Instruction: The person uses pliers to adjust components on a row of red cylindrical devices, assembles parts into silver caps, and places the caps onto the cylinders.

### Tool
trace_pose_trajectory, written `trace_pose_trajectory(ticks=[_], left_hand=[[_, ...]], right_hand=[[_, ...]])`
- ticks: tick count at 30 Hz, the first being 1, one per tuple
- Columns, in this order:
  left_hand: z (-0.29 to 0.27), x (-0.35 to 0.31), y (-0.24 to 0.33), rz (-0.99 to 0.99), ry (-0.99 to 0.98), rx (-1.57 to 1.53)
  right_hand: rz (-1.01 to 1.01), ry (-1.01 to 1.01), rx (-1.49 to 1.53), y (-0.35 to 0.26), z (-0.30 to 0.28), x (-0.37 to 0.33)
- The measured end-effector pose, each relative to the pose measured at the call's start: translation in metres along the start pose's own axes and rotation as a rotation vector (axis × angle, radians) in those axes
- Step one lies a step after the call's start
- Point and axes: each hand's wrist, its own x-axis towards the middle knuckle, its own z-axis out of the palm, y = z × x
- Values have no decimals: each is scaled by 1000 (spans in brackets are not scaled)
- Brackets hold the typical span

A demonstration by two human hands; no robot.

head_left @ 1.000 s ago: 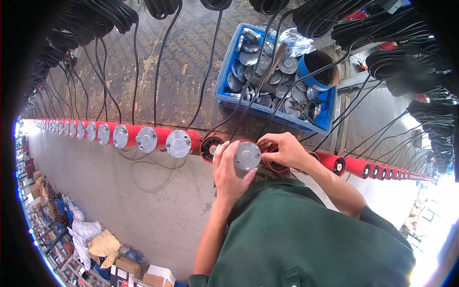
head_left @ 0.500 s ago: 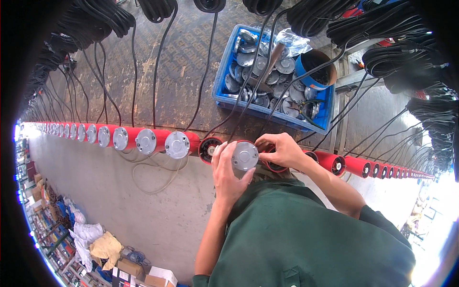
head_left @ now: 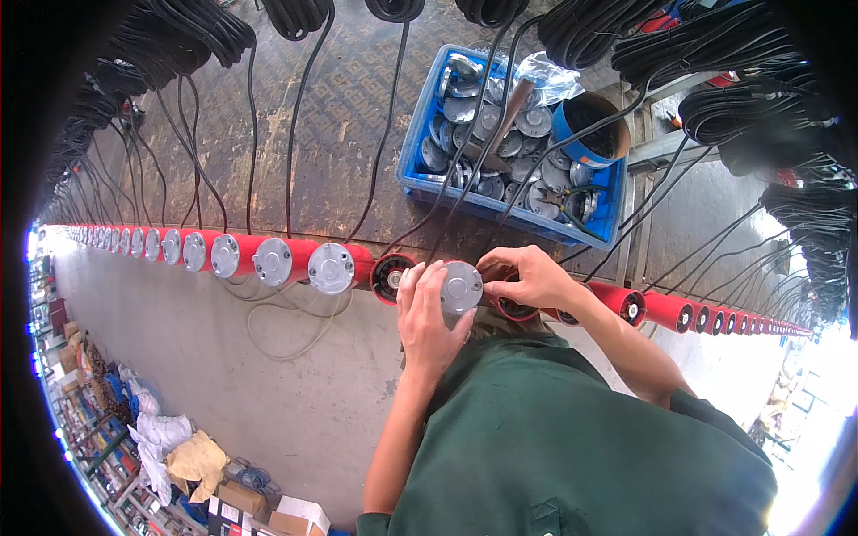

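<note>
A round grey metal end cap (head_left: 462,288) sits at the front end of a red cylinder at the table's near edge, facing me. My left hand (head_left: 426,308) grips its left side, fingers curved over the upper rim and the thumb below. At the right rim, the bent fingers and thumb of my right hand (head_left: 529,279) press against the same cap. Left of my hands is an uncapped red cylinder (head_left: 391,279) with a dark inside and a pale centre. Another open red cylinder (head_left: 516,310) is partly hidden under my right hand.
Capped red cylinders (head_left: 331,268) run off to the left, uncapped ones (head_left: 618,305) to the right. A blue crate (head_left: 509,214) holds loose metal caps, a hammer (head_left: 509,116) and a round tub (head_left: 590,131). Black cables lead back to coiled bundles (head_left: 192,31).
Both hands stay at the cap with only slight shifts of the fingers. The cap looks barely turned, and nothing else has moved.
</note>
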Motion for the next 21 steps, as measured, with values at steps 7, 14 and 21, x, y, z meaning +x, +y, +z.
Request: trace_pose_trajectory(ticks=[7,14,21], left_hand=[[-5,-1,4,45,42,37],[4,-33,16,-824,61,-726],[52,-31,-19,-951,123,-1378]], right_hand=[[-1,150,-3,-17,5,7],[-24,276,-350,-37,44,57],[156,259,-665,-27,74,80]])
